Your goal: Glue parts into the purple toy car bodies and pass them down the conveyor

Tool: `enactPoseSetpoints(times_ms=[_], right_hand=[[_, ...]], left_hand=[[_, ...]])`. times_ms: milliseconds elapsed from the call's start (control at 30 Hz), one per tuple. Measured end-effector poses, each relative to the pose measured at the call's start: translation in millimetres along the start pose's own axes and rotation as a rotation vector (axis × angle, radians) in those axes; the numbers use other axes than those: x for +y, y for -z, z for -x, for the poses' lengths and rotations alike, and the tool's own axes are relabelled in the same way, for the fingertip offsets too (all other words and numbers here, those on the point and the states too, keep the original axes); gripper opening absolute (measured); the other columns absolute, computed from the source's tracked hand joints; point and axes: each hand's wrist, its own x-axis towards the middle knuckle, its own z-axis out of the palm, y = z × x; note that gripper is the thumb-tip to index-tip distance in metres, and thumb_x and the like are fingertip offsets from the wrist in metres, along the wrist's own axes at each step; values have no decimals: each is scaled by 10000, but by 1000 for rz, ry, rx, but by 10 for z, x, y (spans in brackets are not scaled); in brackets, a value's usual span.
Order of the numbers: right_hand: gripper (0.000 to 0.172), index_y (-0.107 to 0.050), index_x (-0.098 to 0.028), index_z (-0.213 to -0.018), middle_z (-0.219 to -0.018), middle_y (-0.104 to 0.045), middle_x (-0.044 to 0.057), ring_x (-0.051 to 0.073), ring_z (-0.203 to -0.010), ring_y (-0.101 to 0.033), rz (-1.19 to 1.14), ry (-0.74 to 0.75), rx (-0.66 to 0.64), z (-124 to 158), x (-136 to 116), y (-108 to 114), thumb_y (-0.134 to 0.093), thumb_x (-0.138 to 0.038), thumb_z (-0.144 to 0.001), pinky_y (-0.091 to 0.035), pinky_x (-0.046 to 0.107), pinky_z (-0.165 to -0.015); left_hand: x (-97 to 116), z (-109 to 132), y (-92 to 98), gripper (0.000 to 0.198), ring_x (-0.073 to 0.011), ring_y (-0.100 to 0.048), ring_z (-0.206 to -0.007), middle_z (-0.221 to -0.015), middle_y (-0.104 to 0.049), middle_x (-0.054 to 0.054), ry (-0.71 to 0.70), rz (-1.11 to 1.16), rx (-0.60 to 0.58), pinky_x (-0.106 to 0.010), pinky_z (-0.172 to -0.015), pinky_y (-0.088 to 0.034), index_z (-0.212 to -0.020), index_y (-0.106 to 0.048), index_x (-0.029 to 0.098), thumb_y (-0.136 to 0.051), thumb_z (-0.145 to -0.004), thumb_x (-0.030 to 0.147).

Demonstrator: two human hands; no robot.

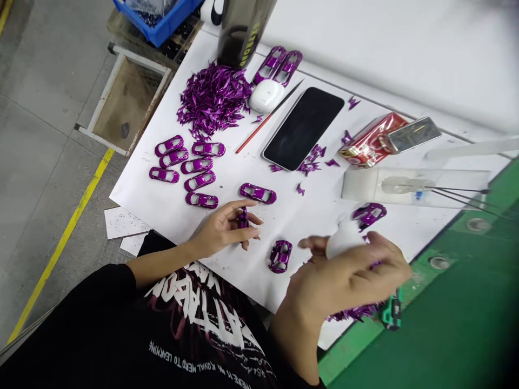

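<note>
My left hand (pixel 221 229) is closed around a purple toy car body (pixel 243 218), which shows edge-on between thumb and fingers. In my right hand (pixel 352 278) is a small white bottle (pixel 344 236), blurred and partly covered by the fingers. On the white sheet between my hands lies a purple toy car body (pixel 280 256) with parts on it. Another car body (pixel 258 193) rests just beyond my left hand. Past the white bottle sits one more purple car body (pixel 368 216).
Several car bodies (pixel 198 181) lie at the left, near a heap of small purple pieces (pixel 214 100). A dark bottle (pixel 243 32), a phone (pixel 304 128), a red brush (pixel 259 127), a red box (pixel 373 140) and a green cutter (pixel 392 310) are around the sheet.
</note>
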Motion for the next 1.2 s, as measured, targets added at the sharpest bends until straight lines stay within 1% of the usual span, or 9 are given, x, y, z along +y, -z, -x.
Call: enactPoseSetpoints(times_ms=[67,167,233,367,433,533,633,700,1200], right_hand=[[526,-573,-214,-1223,-1036,-681,121,299,-851,-716,81,-22,110,-85,88,-59,-609,-666,-957,-588,473,-735],[557,-651,-176,-1113,-1089,-759,160,342,-948,-751,230,-61,51,-108,139,-56,-709,-668,-859,-582,477,-828],[616,-669,-166,-1126,-1055,-788,166,345,-882,-758,379,-65,-29,-69,57,68,-690,-719,-857,-561,464,-794],[555,-730,-219,-865,-656,-711,85,293,-588,-655,609,72,-292,-61,-396,221,-573,-741,-969,-429,387,-610],[434,-756,-240,-892,-696,-720,59,256,-621,-664,479,224,-387,-210,-634,-32,-571,-609,-1026,-433,355,-620],[241,-761,-217,-1025,-1020,-757,124,289,-920,-674,391,492,-374,-638,-795,-800,-544,-320,-1001,-489,389,-774],[259,-754,-183,-1012,-1064,-680,187,351,-1066,-576,519,496,-340,-1060,-745,-1505,-505,-181,-944,-478,450,-815],[237,-742,-175,-954,-1025,-641,185,357,-1062,-538,565,501,-371,-1210,-681,-1733,-506,-189,-945,-475,467,-817],[237,-666,-121,-974,-1133,-648,248,372,-1084,-570,617,621,-563,-1088,-898,-1716,-431,-130,-942,-449,501,-900]], left_hand=[[16,4,0,621,-174,-735,-893,-1122,-681,-75,-1,16,-20,-262,-651,-624,-1378,-606,227,-895,-841,346],[72,60,-3,598,-194,-750,-909,-1109,-684,-81,38,-10,3,-301,-695,-650,-1350,-611,200,-887,-834,323],[126,135,7,539,-187,-756,-898,-1116,-695,-89,89,-76,41,-317,-742,-653,-1315,-628,183,-869,-842,279],[207,277,68,411,-165,-758,-853,-1087,-716,-80,199,-192,91,-312,-770,-633,-1227,-666,176,-835,-853,208],[213,293,101,370,-165,-763,-830,-1043,-714,-65,234,-184,98,-298,-744,-621,-1185,-665,175,-822,-850,181],[192,259,132,380,-167,-761,-798,-994,-701,-50,243,-144,98,-272,-681,-601,-1151,-653,173,-839,-819,171],[175,222,144,407,-167,-756,-773,-971,-698,-45,226,-131,86,-252,-634,-587,-1131,-648,172,-863,-785,181],[173,215,148,411,-168,-755,-761,-964,-699,-45,213,-126,83,-249,-621,-585,-1125,-645,169,-861,-775,178],[221,197,238,623,-219,-780,-797,-952,-733,-69,199,-37,19,-319,-681,-606,-1135,-636,158,-997,-661,341]])
